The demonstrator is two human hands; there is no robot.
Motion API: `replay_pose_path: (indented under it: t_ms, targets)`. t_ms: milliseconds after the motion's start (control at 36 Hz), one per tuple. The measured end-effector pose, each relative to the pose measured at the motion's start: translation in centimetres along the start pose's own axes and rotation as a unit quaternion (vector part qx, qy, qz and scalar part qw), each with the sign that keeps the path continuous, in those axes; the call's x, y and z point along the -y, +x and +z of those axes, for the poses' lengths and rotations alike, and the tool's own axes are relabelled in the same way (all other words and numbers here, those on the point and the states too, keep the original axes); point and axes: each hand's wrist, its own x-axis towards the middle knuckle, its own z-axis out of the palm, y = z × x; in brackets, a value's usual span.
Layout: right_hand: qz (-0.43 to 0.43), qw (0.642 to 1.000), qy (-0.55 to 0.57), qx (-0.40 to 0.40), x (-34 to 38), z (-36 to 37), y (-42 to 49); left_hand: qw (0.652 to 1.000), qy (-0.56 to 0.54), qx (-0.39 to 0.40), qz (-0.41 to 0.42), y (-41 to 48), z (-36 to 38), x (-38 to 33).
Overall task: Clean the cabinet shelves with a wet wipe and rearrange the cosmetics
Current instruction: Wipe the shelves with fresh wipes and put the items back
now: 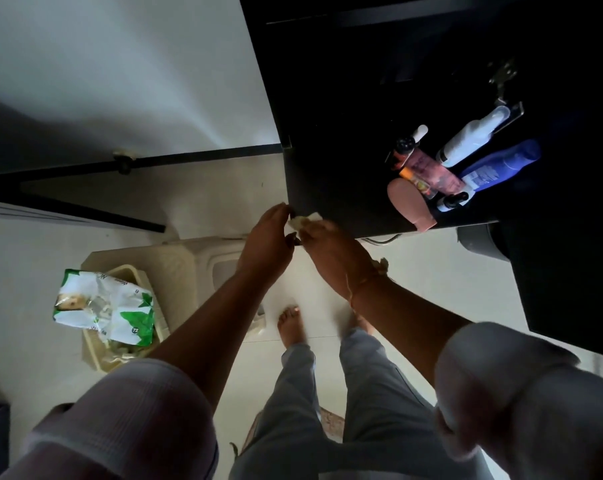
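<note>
Both hands meet at the front edge of the dark shelf (345,188). The right hand (331,258) grips the crumpled wipe (305,221), fingers wrapped round it, just off the shelf's corner. The left hand (268,242) is right beside it, fingers curled toward the wipe's edge, though whether they actually pinch it can't be told. The cosmetics (431,171) huddle on the shelf's right side, with the blue bottle (500,164) and the white bottle (473,136) lying tilted. Down on the left, the wipes pack (102,306) sits on a cream basket (133,271).

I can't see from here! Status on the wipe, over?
Left hand, right hand both pinch wet wipe at shelf edge. Cosmetics crowd shelf's right side.
</note>
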Motion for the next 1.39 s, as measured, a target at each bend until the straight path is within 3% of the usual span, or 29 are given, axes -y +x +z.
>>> replay_pose_path:
  t_ms: [56, 83, 194, 278, 333, 389, 472, 528, 583, 722, 806, 944, 1028, 1083, 1167, 1278, 1389]
  targets:
    - [-0.023, 0.994, -0.104, 0.014, -1.0, 0.7, -1.4, 1.0, 0.004, 0.011, 0.021, -0.2, 0.0, -0.6]
    - [-0.015, 0.992, -0.119, -0.022, -1.4, 1.5, -2.1, 0.999, 0.009, 0.023, 0.034, -0.3, 0.1, -0.7]
    - [0.108, 0.988, -0.109, -0.025, -3.4, 1.4, -3.4, 0.994, 0.057, 0.065, 0.068, -0.2, 0.5, -0.7]
    - [0.23, 0.968, 0.097, -0.004, -4.6, 0.9, -3.2, 0.992, 0.066, 0.077, 0.077, -0.2, 0.7, -0.7]
    - [0.334, 0.912, 0.236, 0.027, -4.5, -1.1, -2.9, 0.992, 0.067, 0.079, 0.078, -0.2, 0.7, -0.6]
    - [0.326, 0.909, 0.257, 0.031, -3.8, -0.7, -2.6, 0.992, 0.057, 0.076, 0.077, -0.3, 0.6, -0.7]
    - [0.237, 0.947, 0.216, 0.02, -1.9, 0.0, -2.4, 0.996, 0.019, 0.05, 0.065, -0.7, 0.4, -0.9]
    - [0.167, 0.969, 0.179, 0.015, -1.0, 0.4, -2.7, 0.999, -0.021, 0.034, 0.033, -1.2, 0.1, -0.9]
    - [0.145, 0.963, 0.226, 0.019, -0.4, 0.3, -3.0, 0.997, -0.064, 0.035, -0.02, -1.6, 0.1, -0.5]
    - [0.147, 0.894, 0.417, -0.07, 0.4, -0.8, -2.6, 0.969, -0.18, 0.033, -0.164, -3.1, -0.5, 1.2]
    - [0.144, 0.847, 0.495, -0.132, 2.4, -1.7, -2.0, 0.913, -0.325, 0.059, -0.238, -4.2, -1.0, 2.1]
    - [0.145, 0.782, 0.595, -0.12, 6.5, -3.1, -0.1, 0.818, -0.497, 0.026, -0.29, -6.1, -2.7, 4.4]
    - [0.129, 0.731, 0.661, -0.106, 9.1, -4.2, 1.2, 0.801, -0.52, -0.015, -0.298, -7.4, -4.2, 6.6]
    - [0.103, 0.718, 0.684, -0.076, 10.9, -4.8, 2.3, 0.795, -0.516, -0.048, -0.314, -8.3, -5.5, 8.5]
    - [0.069, 0.745, 0.663, -0.03, 13.8, -5.8, 4.0, 0.794, -0.478, -0.116, -0.357, -9.6, -7.0, 12.0]
    - [0.01, 0.813, 0.583, 0.003, 17.3, -6.8, 5.7, 0.789, -0.369, -0.223, -0.437, -11.6, -9.1, 17.5]
    - [-0.046, 0.872, 0.487, 0.026, 20.1, -7.2, 7.0, 0.771, -0.34, -0.251, -0.476, -13.4, -10.7, 22.5]
